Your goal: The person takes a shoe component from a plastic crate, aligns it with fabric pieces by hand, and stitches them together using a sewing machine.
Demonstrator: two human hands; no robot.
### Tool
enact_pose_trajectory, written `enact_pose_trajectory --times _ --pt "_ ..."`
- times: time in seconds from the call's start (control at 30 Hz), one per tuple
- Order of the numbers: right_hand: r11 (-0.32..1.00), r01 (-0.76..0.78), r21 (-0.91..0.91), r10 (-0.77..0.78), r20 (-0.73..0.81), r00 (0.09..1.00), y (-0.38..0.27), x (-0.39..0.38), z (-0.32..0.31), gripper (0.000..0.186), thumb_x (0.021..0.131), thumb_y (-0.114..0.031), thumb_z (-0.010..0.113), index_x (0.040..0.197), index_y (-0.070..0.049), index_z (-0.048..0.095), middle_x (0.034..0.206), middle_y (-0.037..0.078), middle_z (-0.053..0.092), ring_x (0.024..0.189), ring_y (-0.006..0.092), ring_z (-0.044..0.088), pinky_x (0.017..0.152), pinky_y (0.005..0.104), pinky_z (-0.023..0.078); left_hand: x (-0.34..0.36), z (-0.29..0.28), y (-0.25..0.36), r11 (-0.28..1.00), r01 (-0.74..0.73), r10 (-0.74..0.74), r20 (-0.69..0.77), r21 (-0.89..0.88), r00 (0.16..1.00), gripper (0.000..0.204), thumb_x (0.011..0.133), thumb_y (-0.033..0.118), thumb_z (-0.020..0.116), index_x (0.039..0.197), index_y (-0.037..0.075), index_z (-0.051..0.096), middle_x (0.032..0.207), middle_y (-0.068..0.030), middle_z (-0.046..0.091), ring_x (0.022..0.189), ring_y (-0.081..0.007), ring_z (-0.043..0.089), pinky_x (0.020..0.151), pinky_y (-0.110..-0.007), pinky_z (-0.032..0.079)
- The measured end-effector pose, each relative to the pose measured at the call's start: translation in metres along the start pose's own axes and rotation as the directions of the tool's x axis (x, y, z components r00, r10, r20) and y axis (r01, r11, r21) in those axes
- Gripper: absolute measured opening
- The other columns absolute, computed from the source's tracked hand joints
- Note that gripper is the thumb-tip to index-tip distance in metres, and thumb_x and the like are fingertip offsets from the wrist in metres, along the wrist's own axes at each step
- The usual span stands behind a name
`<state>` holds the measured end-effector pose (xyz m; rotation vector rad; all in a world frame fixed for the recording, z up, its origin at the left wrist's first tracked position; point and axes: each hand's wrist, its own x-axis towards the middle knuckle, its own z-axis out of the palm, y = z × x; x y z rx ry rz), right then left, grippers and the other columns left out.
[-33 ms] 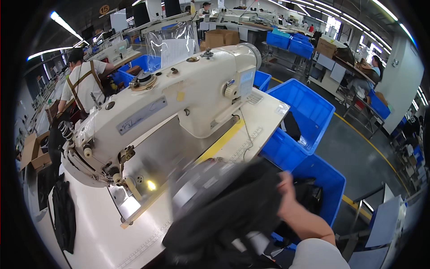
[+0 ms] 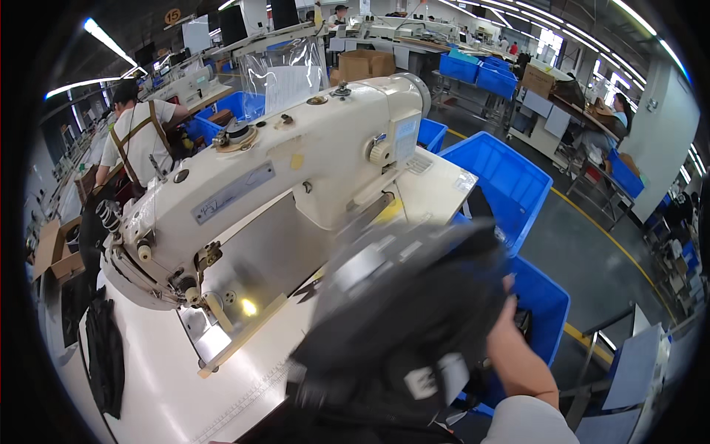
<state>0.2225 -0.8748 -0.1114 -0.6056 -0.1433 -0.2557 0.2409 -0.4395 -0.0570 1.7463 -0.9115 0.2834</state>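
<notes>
My right hand (image 2: 506,317) is closed on the right edge of a large black fabric piece (image 2: 403,318). Most of its fingers are hidden behind the cloth. Blurred by motion, the piece has a shiny grey, plastic-like face and white labels, and hangs over the right front of the sewing table (image 2: 151,366). My left hand is not in view. To the left of the piece stands a cream sewing machine (image 2: 281,148), its lamp lighting the needle plate. A dark pointed tool (image 2: 308,290) shows partly from under the fabric.
Blue bins (image 2: 538,311) stand right of the table, some with dark items. A folded black cloth (image 2: 105,359) lies at the table's left edge, near a cardboard box (image 2: 58,251). One person (image 2: 140,133) works at the left; others sit farther back.
My right hand and the black fabric piece have moved right and the piece has risen slightly. The dark pointed tool on the table has come into sight.
</notes>
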Motion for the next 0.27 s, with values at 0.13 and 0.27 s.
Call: enact_pose_trajectory --times 0.13,0.27 --pt "0.767 0.405 -0.497 -0.636 -0.51 0.579 -0.122 -0.015 -0.045 0.041 0.098 -0.031 0.041 0.118 0.0 0.06 0.113 0.011 0.066 0.096 0.0247 0.065 0.083 0.0399 0.055 -0.018 -0.006 -0.011 0.98 0.183 -0.179 -0.058 0.081 0.982 0.024 0.094 0.013 0.059 0.084 -0.009 0.065 0.087 -0.0216 0.068 0.076 -0.0302 0.064 0.071 -0.039 0.052" --pt "0.821 0.17 -0.544 -0.568 -0.805 0.169 -0.235 -0.047 -0.059 0.053 0.091 -0.032 0.057 0.14 -0.018 0.044 0.137 0.012 0.052 0.116 0.0366 0.059 0.087 0.0541 0.054 -0.028 -0.008 -0.023 0.957 0.285 -0.282 -0.061 0.054 0.958 0.027 0.096 0.015 0.059 0.087 -0.009 0.066 0.087 -0.0223 0.068 0.076 -0.0289 0.064 0.072 -0.04 0.053"
